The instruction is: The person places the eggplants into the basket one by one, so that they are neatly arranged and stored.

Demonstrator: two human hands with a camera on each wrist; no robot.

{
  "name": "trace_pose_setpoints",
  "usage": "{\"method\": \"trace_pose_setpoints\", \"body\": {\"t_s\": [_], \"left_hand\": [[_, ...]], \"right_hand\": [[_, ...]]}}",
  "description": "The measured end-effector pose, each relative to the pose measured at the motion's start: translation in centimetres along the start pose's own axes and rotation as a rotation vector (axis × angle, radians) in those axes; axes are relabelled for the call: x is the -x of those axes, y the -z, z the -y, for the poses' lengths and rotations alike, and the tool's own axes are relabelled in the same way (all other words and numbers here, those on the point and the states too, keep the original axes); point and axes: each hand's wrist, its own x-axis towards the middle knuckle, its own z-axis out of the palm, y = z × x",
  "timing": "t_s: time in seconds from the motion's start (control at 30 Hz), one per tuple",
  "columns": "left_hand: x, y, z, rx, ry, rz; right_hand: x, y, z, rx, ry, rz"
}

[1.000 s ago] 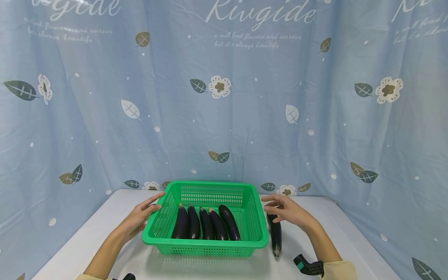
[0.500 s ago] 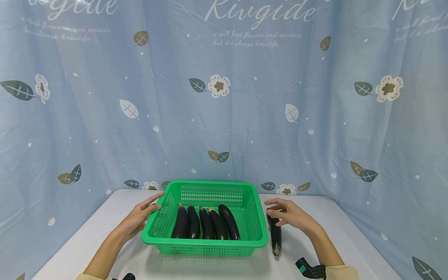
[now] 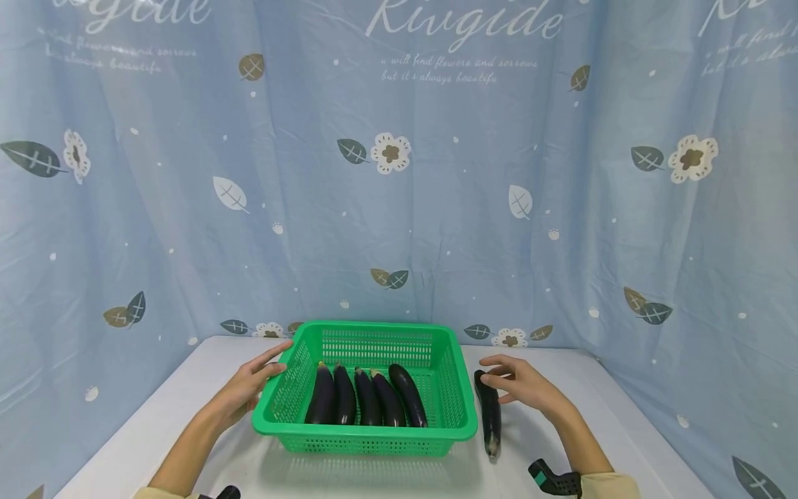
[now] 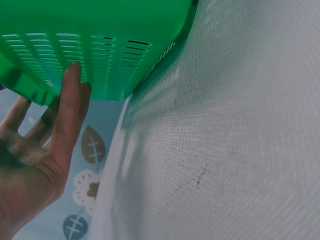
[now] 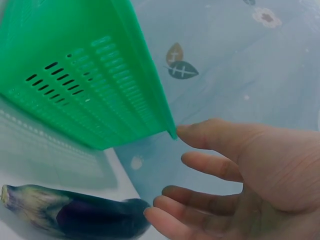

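A green plastic basket [image 3: 377, 441] stands on the white table with several dark purple eggplants [image 3: 368, 400] lying side by side in it. At the basket's left side, my left hand [image 3: 246, 384] touches the rim. In the left wrist view, its fairly straight fingers [image 4: 70, 110] rest against the slotted outer wall. Another eggplant [image 3: 491, 423] lies on the table just right of the basket, its stem end towards me. My right hand [image 3: 520, 383] hovers beside that eggplant's far end, loosely bent and holding nothing. The right wrist view shows its fingertips close to the eggplant [image 5: 95, 215].
The white table [image 3: 561, 433] extends around the basket. Behind it and at both sides hangs a blue curtain [image 3: 399, 222] printed with leaves and flowers. A black wrist device [image 3: 553, 478] sits on the right forearm.
My right hand has drawn slightly right, away from the basket's rim, uncovering more of the loose eggplant's far end. My left hand and the basket stay where they were.
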Motion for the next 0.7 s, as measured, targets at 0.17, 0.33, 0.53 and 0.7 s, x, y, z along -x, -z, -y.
{"method": "trace_pose_setpoints", "body": {"t_s": [0.17,0.33,0.53,0.7], "left_hand": [[0.0,0.1,0.0,0.004,-0.008,0.021],[0.0,0.2,0.0,0.003,-0.004,0.030],[0.1,0.2,0.0,-0.020,-0.020,0.027],[0.1,0.2,0.0,-0.004,-0.021,0.035]], "right_hand": [[0.0,-0.1,-0.3,0.024,-0.007,-0.031],[-0.1,-0.2,-0.9,0.031,-0.028,-0.070],[-0.3,-0.5,-1.5,0.060,-0.067,-0.146],[-0.4,-0.9,-1.8,0.087,-0.103,-0.204]]}}
